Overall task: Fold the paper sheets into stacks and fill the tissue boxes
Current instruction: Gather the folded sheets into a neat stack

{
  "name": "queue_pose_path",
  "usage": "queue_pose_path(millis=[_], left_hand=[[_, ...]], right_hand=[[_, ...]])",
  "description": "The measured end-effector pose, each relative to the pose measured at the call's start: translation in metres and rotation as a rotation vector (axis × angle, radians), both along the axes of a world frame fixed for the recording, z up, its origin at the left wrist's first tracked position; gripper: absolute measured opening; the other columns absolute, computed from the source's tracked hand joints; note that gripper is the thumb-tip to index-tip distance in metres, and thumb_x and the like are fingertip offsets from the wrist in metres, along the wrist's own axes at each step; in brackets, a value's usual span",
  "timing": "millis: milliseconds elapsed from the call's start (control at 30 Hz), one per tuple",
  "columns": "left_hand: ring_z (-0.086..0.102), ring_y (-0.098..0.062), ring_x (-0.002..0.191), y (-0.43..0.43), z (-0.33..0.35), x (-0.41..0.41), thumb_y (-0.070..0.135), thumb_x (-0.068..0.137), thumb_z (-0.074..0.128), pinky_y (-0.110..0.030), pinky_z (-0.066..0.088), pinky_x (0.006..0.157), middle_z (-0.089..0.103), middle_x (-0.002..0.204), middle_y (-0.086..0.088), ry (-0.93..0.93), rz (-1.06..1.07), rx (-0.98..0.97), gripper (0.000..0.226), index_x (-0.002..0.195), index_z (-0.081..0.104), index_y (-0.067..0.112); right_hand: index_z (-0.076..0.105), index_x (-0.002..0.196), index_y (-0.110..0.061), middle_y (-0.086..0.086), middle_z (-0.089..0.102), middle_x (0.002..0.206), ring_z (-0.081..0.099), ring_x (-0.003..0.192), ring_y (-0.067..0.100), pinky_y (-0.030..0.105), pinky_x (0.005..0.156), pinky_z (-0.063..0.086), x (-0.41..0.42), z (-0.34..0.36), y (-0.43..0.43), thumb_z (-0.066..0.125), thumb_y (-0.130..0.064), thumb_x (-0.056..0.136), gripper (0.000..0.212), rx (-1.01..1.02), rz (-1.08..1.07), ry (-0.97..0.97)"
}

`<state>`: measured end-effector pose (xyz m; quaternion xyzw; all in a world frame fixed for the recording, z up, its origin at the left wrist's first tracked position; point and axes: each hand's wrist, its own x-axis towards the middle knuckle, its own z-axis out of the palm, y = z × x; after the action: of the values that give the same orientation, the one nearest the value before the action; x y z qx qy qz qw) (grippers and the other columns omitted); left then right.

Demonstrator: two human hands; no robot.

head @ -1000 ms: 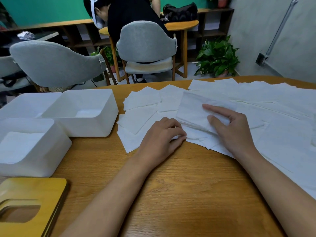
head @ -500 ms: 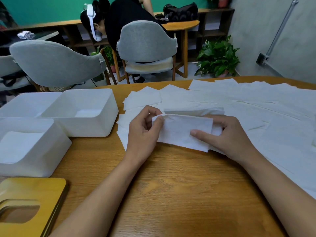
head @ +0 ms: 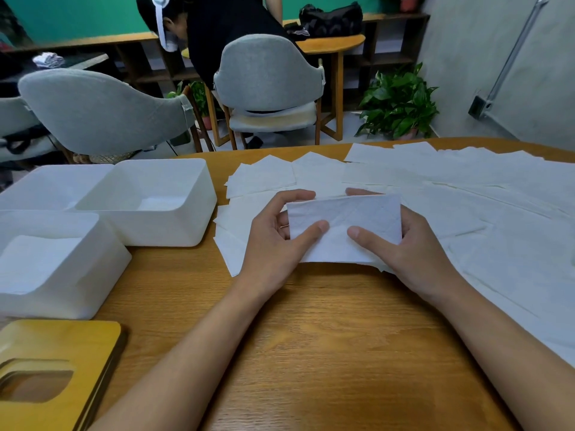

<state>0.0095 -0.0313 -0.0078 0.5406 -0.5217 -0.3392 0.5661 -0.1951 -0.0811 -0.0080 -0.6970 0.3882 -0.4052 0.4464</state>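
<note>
My left hand (head: 273,241), right hand (head: 413,253): fingers (head: 311,231) pinch folded sheet (head: 345,222) at both ends, thumbs on top, to square layers. Sheet over loose sheets (head: 497,219) on desk (head: 311,337); open tissue boxes (head: 161,231) at left, likely next stop.

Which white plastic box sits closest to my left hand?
The right-most white plastic box, beside the loose paper sheets; the near-left box and far-left box sit farther away.

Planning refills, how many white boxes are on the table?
3: near box at front left, far-left box behind it, middle box beside the loose sheets; more may lie off-frame.
</note>
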Motion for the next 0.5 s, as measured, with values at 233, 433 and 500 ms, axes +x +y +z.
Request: queue_pose_path(millis=[233,433,500], left_hand=[[0.061,0.005,0.104,-0.0049,-0.0064,0.0030,0.029,0.086,0.087,-0.016,0.052,0.078,0.064,0.114,0.026,-0.136,0.114,-0.049,0.056,0.133,0.058,0.035],[0.071,0.003,0.098,-0.0035,0.0016,0.0056,0.028,0.093,0.078,-0.023,0.060,0.076,0.073,0.103,0.030,0.039,-0.078,0.090,0.057,0.141,0.051,0.042],[0.074,-0.001,0.094,-0.0027,0.0001,0.0058,0.021,0.096,0.075,-0.023,0.060,0.070,0.072,0.101,0.035,-0.011,-0.087,0.063,0.052,0.140,0.053,0.038]], right_hand=[[0.036,0.152,-0.053,-0.033,0.035,0.157,0.029,0.145,-0.013,0.018,0.119,0.028,-0.0011,0.0016,-0.0012,0.073,-0.025,0.095,0.073,-0.114,-0.060,0.049],[0.029,0.156,-0.049,-0.045,0.029,0.148,0.026,0.128,-0.034,-0.008,0.096,0.026,-0.0041,0.0007,-0.0062,0.075,-0.023,0.092,0.083,-0.085,-0.059,-0.016],[0.028,0.155,-0.051,-0.045,0.027,0.150,0.023,0.132,-0.032,-0.006,0.100,0.025,-0.0057,0.0024,-0.0069,0.079,-0.027,0.091,0.085,-0.086,-0.004,0.033]])
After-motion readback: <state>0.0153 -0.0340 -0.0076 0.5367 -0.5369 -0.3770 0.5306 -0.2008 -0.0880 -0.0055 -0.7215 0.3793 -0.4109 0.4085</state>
